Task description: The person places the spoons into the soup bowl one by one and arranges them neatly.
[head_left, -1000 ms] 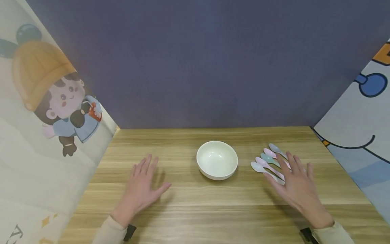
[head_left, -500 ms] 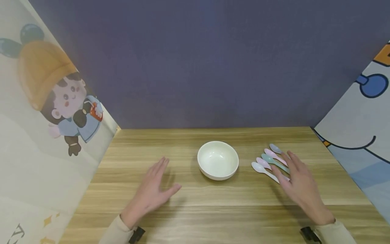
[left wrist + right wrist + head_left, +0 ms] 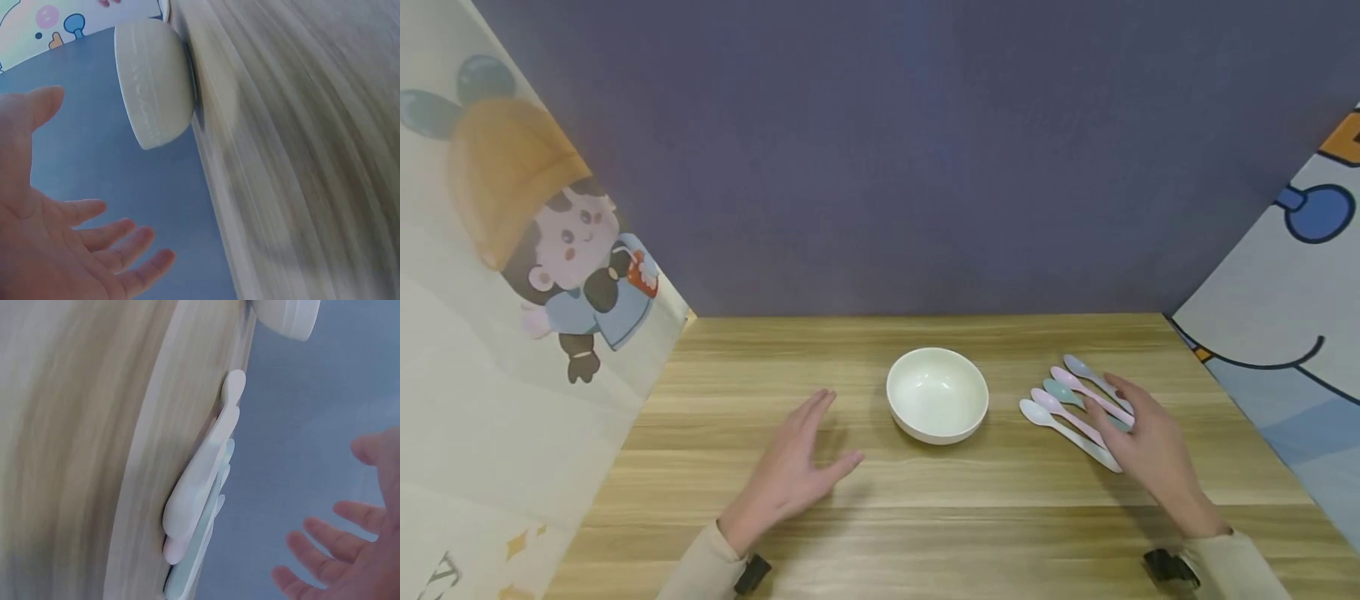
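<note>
Table (image 3: 925,508): wood-grain top, pale oak tone with darker streaks, smooth with a low satin sheen. Bowl (image 3: 937,394), at the table's centre: cream-white, smooth, softly glossy inside; in the left wrist view its outer wall (image 3: 153,78) shows a faint texture and a matt finish. Spoons (image 3: 1067,408), right of the bowl: pastel plastic, smooth, semi-matt, with slim moulded edges (image 3: 206,481). Backdrop (image 3: 887,150) behind the bowl: matt violet-grey, fabric-like, finely textured. Side panels (image 3: 512,275), left and right of the bowl: printed sheet with cartoon figures, matt.
</note>
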